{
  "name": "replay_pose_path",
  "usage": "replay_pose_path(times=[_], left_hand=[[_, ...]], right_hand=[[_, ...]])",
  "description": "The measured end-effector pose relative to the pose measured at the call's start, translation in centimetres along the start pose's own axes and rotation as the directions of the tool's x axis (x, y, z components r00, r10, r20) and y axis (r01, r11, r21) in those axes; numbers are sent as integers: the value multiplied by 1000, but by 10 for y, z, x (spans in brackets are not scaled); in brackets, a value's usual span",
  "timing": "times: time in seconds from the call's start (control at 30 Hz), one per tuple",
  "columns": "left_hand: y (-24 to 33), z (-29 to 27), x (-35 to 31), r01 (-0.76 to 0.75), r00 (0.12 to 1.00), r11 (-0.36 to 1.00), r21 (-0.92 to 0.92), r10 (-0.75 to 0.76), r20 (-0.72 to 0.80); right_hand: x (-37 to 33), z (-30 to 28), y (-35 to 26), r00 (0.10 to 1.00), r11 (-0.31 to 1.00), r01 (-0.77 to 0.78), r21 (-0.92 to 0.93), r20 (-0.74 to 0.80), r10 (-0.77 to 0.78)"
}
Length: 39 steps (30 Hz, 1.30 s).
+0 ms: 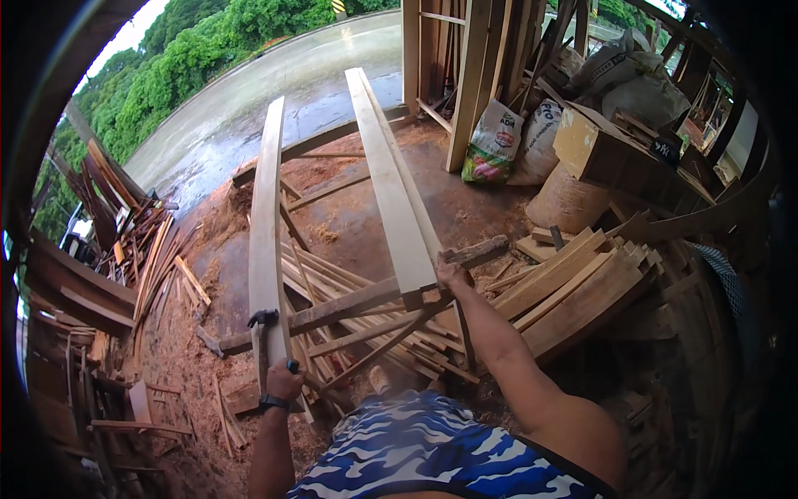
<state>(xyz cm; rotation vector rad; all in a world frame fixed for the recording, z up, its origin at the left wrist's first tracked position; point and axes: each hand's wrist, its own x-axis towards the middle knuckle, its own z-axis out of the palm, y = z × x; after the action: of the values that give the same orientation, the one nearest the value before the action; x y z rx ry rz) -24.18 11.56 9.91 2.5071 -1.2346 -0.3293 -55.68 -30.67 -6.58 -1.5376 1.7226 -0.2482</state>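
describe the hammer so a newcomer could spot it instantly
Start with the long pale boards reaching toward the road. Follow the leftmost board down to its near end, where the hammer shows beside the left hand. Its dark crosswise head sets it apart from the plain boards.

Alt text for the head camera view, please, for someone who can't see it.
A person's left hand is at a black-headed hammer by a long, pale wooden plank, while their right hand touches the near end of two long, pale boards. Plank and boards rest across rough brown wooden beams above ground strewn with reddish shavings.
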Motion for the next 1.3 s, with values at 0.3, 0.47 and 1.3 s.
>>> replay_pose_path(times=[0.3,0.47,1.3], left_hand=[[-11,14,-19,128,986,991,-43,-123,116],[-39,26,-36,200,971,979,-35,-193,142],[146,171,112,-507,246,788,-349,520,818]], right_hand=[[-16,-6,33,997,1000,-15,12,-73,16],[-72,-40,74,999,999,34,21,-13,-34],[-552,166,430,411,669,-608,428,-550,726]])
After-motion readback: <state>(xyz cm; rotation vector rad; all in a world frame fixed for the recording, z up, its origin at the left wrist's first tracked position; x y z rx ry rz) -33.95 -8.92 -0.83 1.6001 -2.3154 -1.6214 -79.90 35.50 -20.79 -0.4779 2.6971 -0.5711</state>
